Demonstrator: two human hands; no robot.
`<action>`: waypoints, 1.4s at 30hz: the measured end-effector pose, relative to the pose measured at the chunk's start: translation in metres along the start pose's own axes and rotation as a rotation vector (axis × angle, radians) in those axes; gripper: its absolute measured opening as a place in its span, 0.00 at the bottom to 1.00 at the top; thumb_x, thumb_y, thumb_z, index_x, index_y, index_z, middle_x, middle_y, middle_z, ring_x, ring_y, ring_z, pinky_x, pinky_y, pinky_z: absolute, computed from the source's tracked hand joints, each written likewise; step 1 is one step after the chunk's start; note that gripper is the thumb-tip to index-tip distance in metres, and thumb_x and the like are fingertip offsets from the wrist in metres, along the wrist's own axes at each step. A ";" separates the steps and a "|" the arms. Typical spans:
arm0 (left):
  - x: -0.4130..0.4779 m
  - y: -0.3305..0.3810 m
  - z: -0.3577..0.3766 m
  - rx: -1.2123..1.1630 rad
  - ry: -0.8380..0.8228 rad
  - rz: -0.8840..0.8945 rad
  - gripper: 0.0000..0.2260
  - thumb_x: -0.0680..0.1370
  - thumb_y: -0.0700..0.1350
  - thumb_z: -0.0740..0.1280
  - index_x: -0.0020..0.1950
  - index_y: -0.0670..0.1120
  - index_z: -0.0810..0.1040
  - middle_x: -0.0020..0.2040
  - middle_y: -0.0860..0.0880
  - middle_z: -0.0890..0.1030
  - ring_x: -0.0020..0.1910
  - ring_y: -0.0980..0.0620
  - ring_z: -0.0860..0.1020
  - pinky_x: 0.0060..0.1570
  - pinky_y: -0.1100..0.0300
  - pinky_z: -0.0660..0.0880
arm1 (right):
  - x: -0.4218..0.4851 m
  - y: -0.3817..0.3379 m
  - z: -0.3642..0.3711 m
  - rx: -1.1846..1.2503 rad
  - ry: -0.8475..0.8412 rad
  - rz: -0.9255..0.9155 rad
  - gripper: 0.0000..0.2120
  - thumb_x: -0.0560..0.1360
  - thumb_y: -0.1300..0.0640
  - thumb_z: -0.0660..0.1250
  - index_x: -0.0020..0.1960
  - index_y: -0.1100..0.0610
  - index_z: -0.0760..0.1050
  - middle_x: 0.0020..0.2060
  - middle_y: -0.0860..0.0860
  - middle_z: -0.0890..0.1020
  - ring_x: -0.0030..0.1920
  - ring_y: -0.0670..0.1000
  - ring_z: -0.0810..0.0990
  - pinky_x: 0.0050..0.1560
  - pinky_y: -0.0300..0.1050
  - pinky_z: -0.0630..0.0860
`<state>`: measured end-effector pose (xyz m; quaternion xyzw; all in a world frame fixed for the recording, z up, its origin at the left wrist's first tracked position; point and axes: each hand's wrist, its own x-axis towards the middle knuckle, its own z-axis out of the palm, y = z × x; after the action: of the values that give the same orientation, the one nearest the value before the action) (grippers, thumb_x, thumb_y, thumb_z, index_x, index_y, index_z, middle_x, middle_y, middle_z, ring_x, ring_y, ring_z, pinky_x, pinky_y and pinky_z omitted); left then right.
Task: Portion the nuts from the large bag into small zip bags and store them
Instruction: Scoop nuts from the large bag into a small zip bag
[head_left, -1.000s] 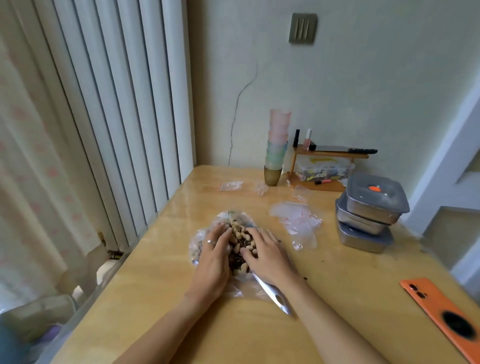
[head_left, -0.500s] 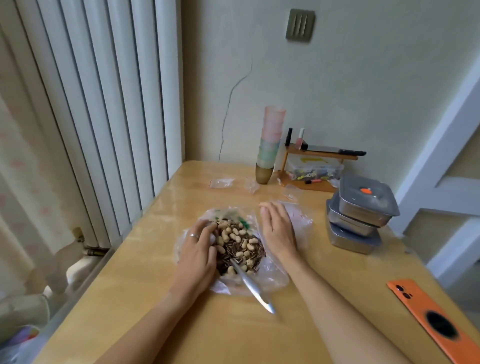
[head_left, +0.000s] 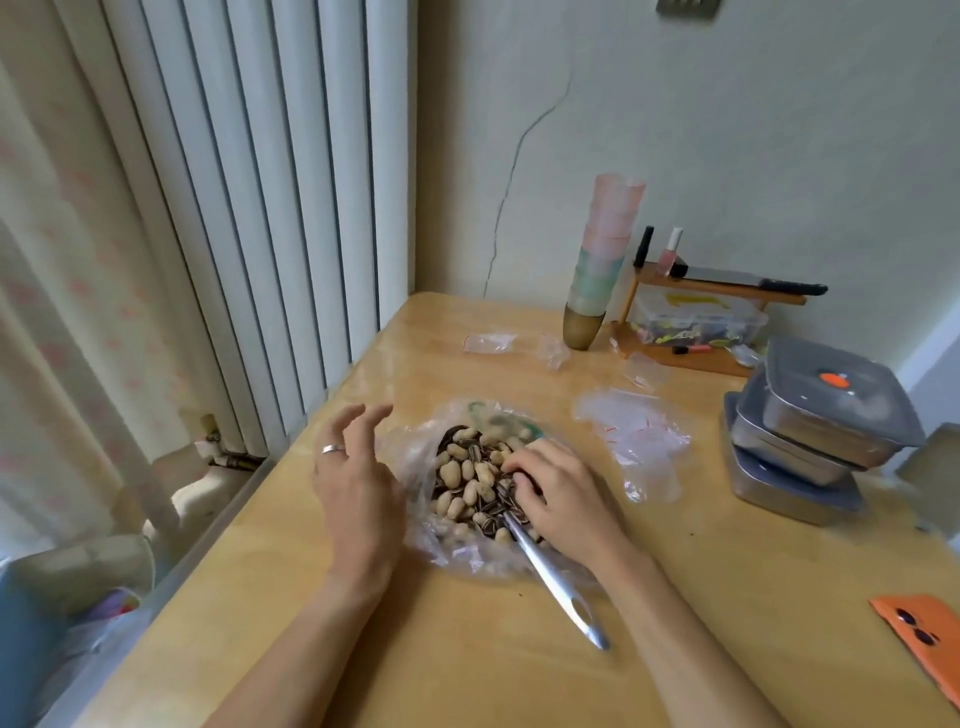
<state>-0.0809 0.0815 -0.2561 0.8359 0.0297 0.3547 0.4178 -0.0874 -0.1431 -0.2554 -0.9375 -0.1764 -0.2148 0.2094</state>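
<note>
Head view: the large clear plastic bag lies open mid-worktop, heaped with pale peanuts and striped seeds. The left hand hovers just beside the bag's left side, fingers spread and relaxed, holding nothing. The right hand has its fingers curled down among the nuts, where the grey metal spoon enters the bag. Cannot tell whether it grips the spoon, nuts or neither. The pile of small clear zip bags with red marks lies flat just right of the big bag, and none looks filled. Judged early: no portion bagged, sealed or stored. The stacked steel boxes with grey lids stand shut at far right, a likely store. Room: the light wooden worktop is bare toward the person, and the spoon handle points that way. The worktop's left edge runs near the left forearm. An orange flat phone sits near the right edge, well apart.
</note>
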 end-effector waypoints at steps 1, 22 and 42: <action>0.000 0.004 -0.001 0.031 0.028 0.060 0.36 0.62 0.22 0.59 0.66 0.46 0.78 0.68 0.42 0.72 0.64 0.37 0.73 0.64 0.45 0.66 | 0.000 0.000 0.000 -0.006 0.010 -0.007 0.09 0.81 0.60 0.65 0.58 0.52 0.82 0.52 0.43 0.80 0.54 0.46 0.77 0.51 0.45 0.77; -0.026 0.020 0.004 0.141 -0.386 0.492 0.12 0.79 0.48 0.62 0.60 0.50 0.78 0.64 0.53 0.76 0.72 0.51 0.70 0.73 0.55 0.55 | -0.022 0.076 -0.033 -0.064 0.245 0.895 0.15 0.74 0.58 0.75 0.57 0.62 0.75 0.55 0.62 0.81 0.57 0.65 0.78 0.53 0.54 0.71; -0.025 0.018 0.008 0.072 -0.386 0.526 0.18 0.80 0.47 0.58 0.65 0.52 0.82 0.66 0.56 0.79 0.73 0.54 0.71 0.74 0.51 0.56 | -0.017 0.047 -0.037 -0.200 0.494 0.623 0.13 0.68 0.71 0.73 0.35 0.56 0.73 0.35 0.53 0.79 0.39 0.61 0.78 0.37 0.53 0.76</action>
<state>-0.0990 0.0560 -0.2605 0.8810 -0.2544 0.2844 0.2798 -0.0937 -0.2041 -0.2481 -0.8819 0.1934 -0.3759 0.2085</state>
